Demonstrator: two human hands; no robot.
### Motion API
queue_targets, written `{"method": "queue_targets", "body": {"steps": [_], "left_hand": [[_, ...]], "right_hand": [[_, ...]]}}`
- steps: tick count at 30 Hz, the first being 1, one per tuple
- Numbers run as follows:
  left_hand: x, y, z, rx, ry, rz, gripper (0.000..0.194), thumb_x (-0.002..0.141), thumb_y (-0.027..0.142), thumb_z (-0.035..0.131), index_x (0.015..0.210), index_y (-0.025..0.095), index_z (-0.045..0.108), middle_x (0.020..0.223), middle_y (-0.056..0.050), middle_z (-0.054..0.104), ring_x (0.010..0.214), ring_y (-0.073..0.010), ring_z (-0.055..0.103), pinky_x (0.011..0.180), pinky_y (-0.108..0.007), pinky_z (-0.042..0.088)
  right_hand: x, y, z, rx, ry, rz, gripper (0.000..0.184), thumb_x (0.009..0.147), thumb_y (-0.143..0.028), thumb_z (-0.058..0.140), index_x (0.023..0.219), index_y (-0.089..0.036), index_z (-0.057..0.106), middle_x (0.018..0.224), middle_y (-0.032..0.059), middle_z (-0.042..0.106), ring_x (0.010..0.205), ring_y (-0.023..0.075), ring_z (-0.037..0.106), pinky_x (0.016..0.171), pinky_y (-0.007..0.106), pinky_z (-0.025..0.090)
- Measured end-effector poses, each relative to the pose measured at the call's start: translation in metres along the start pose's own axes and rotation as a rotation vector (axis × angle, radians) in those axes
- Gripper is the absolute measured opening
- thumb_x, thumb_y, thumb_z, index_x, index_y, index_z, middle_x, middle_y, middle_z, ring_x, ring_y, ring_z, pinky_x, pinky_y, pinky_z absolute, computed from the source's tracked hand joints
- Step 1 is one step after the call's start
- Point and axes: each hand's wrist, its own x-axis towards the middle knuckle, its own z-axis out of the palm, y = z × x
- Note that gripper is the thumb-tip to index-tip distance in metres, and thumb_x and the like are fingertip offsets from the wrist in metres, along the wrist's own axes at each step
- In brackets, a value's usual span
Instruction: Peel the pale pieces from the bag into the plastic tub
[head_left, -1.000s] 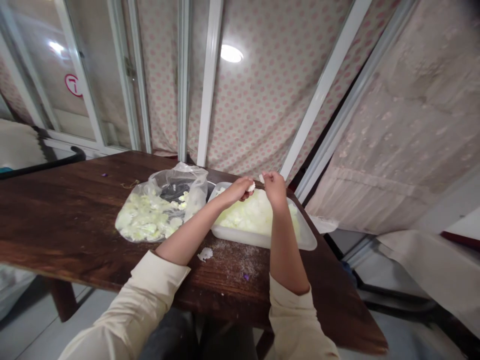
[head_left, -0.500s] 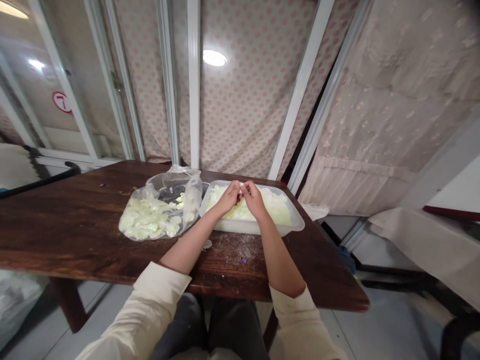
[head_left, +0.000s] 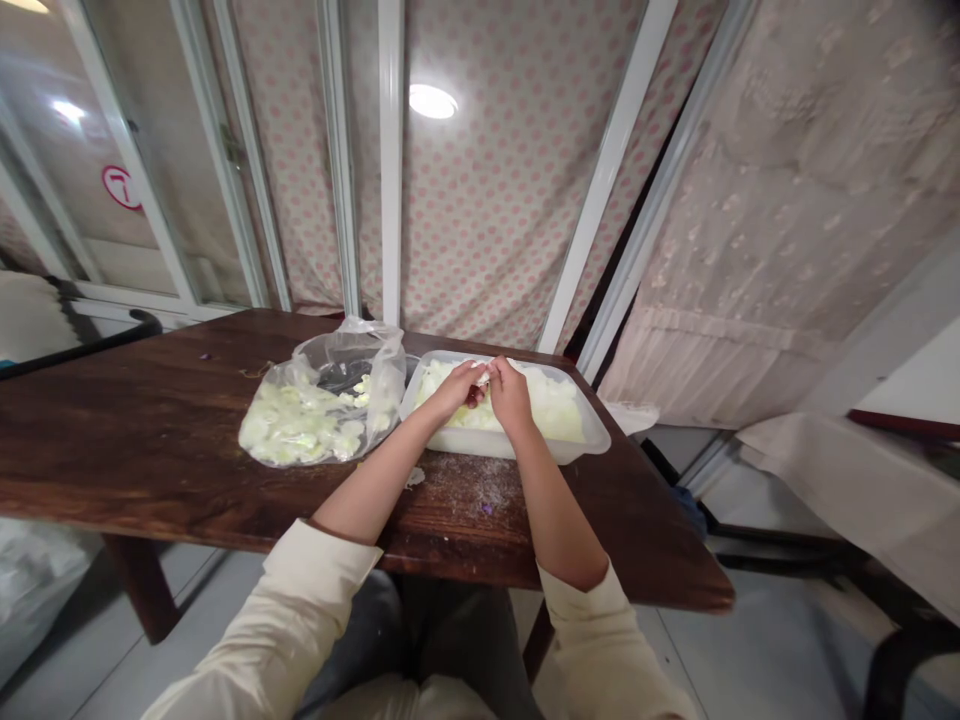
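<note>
Plastic tub (head_left: 487,442) and bag (head_left: 373,350) hold pale green crumbles (head_left: 551,415); left hand (head_left: 456,390) and right hand (head_left: 510,395) fingers (head_left: 471,373) pinch a white piece (head_left: 484,378).

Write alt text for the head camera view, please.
The left hand and right hand pinch a small white piece over a plastic tub of pale pieces, on a dark wooden table beside a clear plastic bag of similar pieces.
</note>
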Motion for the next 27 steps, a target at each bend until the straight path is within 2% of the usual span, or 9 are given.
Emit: {"method": "queue_targets", "body": {"steps": [3,6,9,11,14,16,20,23,27], "left_hand": [[0.0,0.0,0.0,-0.034,0.001,0.038,0.02,0.073,0.034,0.052,0.069,0.016,0.042,0.052,0.004,0.046,0.04,-0.0067,0.045,0.038,-0.018,0.031],[-0.002,0.002,-0.002,-0.06,0.036,0.077,0.016,0.072,0.028,0.05,0.065,0.016,0.042,0.052,0.003,0.048,0.041,-0.0067,0.045,0.04,-0.019,0.034],[-0.005,0.006,-0.002,-0.051,0.076,0.104,0.019,0.073,0.029,0.05,0.062,0.015,0.043,0.049,0.004,0.046,0.039,-0.0061,0.041,0.04,-0.019,0.033],[-0.006,0.008,-0.002,-0.016,0.071,0.121,0.022,0.073,0.031,0.051,0.06,0.015,0.044,0.047,0.004,0.044,0.038,-0.0054,0.039,0.039,-0.019,0.032],[-0.007,0.009,-0.001,0.03,0.036,0.106,0.025,0.073,0.033,0.054,0.059,0.014,0.044,0.045,0.004,0.042,0.036,-0.0049,0.038,0.038,-0.019,0.031],[-0.007,0.009,0.0,0.026,0.021,0.086,0.026,0.073,0.036,0.054,0.062,0.014,0.044,0.047,0.005,0.042,0.035,-0.0049,0.039,0.038,-0.019,0.031],[-0.007,0.009,0.001,-0.017,-0.023,0.091,0.027,0.074,0.04,0.055,0.071,0.015,0.045,0.052,0.004,0.046,0.037,-0.0048,0.041,0.038,-0.018,0.031],[-0.007,0.01,0.001,-0.017,-0.031,0.118,0.025,0.074,0.038,0.056,0.073,0.015,0.045,0.055,0.004,0.049,0.038,-0.0043,0.042,0.039,-0.018,0.032],[-0.008,0.012,0.001,0.019,0.01,0.098,0.022,0.074,0.034,0.056,0.07,0.015,0.045,0.052,0.005,0.045,0.037,-0.003,0.038,0.037,-0.016,0.026]], "right_hand": [[-0.002,-0.001,0.002,-0.005,-0.015,0.007,0.026,0.087,-0.037,0.028,0.071,-0.022,0.04,0.056,-0.0032,0.047,0.054,0.0121,0.045,0.054,0.023,0.029],[-0.002,0.002,0.002,0.023,0.051,0.002,0.028,0.088,-0.039,0.027,0.07,-0.021,0.039,0.057,-0.0035,0.044,0.055,0.0115,0.043,0.056,0.023,0.031],[0.0,0.004,0.002,0.152,0.087,0.006,0.031,0.088,-0.043,0.027,0.069,-0.021,0.04,0.061,-0.0027,0.044,0.06,0.0107,0.045,0.061,0.023,0.035],[0.001,0.004,0.003,0.293,0.012,0.017,0.03,0.086,-0.045,0.032,0.071,-0.021,0.041,0.065,-0.0026,0.046,0.062,0.0104,0.047,0.063,0.023,0.038],[0.003,0.001,0.003,0.472,-0.125,0.051,0.027,0.082,-0.047,0.041,0.074,-0.021,0.042,0.064,-0.0039,0.047,0.057,0.0096,0.048,0.058,0.023,0.04],[0.003,0.001,0.003,0.521,-0.138,0.062,0.028,0.081,-0.047,0.042,0.07,-0.021,0.042,0.062,-0.0045,0.046,0.053,0.0087,0.046,0.054,0.022,0.039],[0.004,0.004,0.003,0.535,-0.06,0.084,0.03,0.08,-0.046,0.043,0.065,-0.021,0.04,0.058,-0.0049,0.045,0.051,0.0082,0.044,0.052,0.022,0.037],[0.004,0.007,0.004,0.517,-0.049,0.111,0.027,0.082,-0.044,0.04,0.067,-0.021,0.039,0.058,-0.0046,0.045,0.052,0.0094,0.045,0.052,0.023,0.038],[0.002,0.008,0.005,0.339,0.008,0.063,0.025,0.085,-0.039,0.037,0.068,-0.021,0.039,0.061,-0.003,0.047,0.059,0.0115,0.046,0.06,0.025,0.038]]}}
